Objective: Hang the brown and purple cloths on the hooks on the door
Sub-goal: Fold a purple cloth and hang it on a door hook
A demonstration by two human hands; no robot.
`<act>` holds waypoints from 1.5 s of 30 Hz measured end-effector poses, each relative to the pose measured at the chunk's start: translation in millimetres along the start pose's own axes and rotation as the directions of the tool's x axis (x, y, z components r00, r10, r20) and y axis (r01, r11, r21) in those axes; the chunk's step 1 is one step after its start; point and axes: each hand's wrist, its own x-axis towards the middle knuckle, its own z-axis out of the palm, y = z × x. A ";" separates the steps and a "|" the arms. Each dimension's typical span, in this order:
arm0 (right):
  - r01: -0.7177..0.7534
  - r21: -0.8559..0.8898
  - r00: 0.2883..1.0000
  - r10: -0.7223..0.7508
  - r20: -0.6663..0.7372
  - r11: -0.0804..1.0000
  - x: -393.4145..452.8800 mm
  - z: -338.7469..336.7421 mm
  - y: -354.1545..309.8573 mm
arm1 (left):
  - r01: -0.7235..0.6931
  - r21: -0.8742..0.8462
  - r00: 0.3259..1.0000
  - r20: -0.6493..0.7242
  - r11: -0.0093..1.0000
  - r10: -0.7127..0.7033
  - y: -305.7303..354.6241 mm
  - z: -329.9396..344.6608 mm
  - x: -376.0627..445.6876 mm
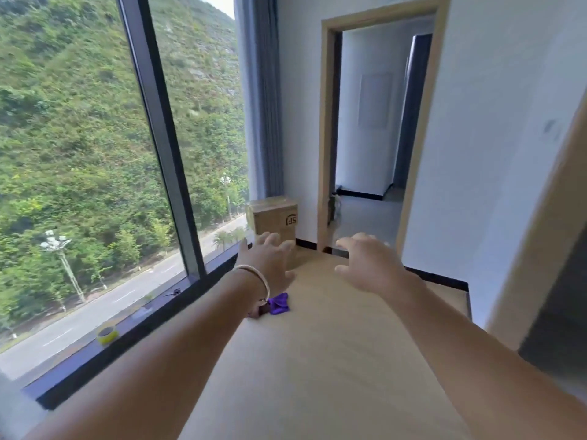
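Head view looking down across a pale wooden floor [317, 360] toward an open doorway [374, 122]. Both arms reaching forward, nothing in either grip. Left hand [270, 262] hanging with fingers spread and loosely curved, a pale bracelet [257, 277] circling its wrist. Right hand [368, 265] likewise loose and spread, holding nothing. Purple cloth [279, 303] lying crumpled on the floor just beyond the left wrist, near the window sill [133, 331]; long axis running roughly left to right, though too bunched to say which way it is pointing. Something dark brown [262, 310] peeking out beside it, half hidden by the wrist. Cardboard box [274, 217] sitting in the corner by the grey curtain [263, 100]. Yellow tape roll [108, 335] resting on the sill.
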 end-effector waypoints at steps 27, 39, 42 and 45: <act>-0.477 0.134 0.879 0.469 0.090 0.869 131.8 67.1 160.1 | -0.315 -0.389 0.923 0.086 0.866 0.375 105.8 92.3 270.3; -0.510 0.167 0.857 0.483 0.179 0.844 219.5 88.9 239.9 | -0.331 -0.420 0.894 0.146 0.845 0.423 147.6 126.9 383.1; -0.502 0.180 0.860 0.468 0.202 0.846 243.9 90.1 281.2 | -0.347 -0.404 0.890 0.143 0.846 0.433 176.4 131.6 420.4; -0.499 0.188 0.861 0.458 0.223 0.846 268.5 86.2 323.6 | -0.392 -0.359 0.876 0.135 0.847 0.463 204.9 130.4 458.9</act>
